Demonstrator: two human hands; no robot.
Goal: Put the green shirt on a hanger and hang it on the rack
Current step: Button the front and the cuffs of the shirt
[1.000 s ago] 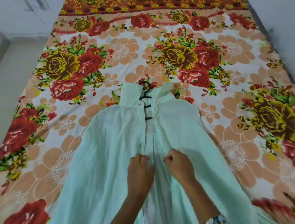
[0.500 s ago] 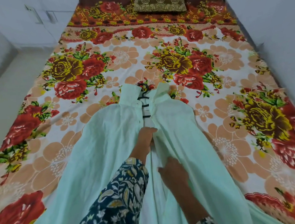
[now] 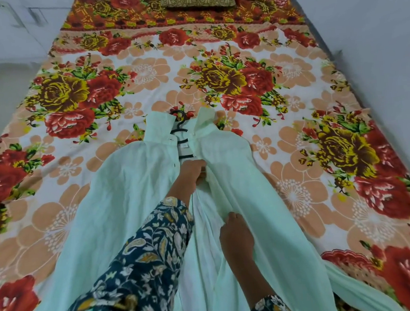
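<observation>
Left hand (image 3: 193, 172) has advanced up the green shirt (image 3: 120, 211) to pinch its placket below the hanger (image 3: 181, 132); right hand (image 3: 235, 236), grip unclear, should hold the front taut.

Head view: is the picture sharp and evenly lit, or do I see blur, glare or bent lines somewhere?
Head view: light is soft and even, no glare, only faint shadows in the folds of the shirt; the centre is fairly sharp, the hanger reads clearly; the cabinet handles at top left are smeared; the edges of the bed lean inward, a wide-angle effect.
</observation>
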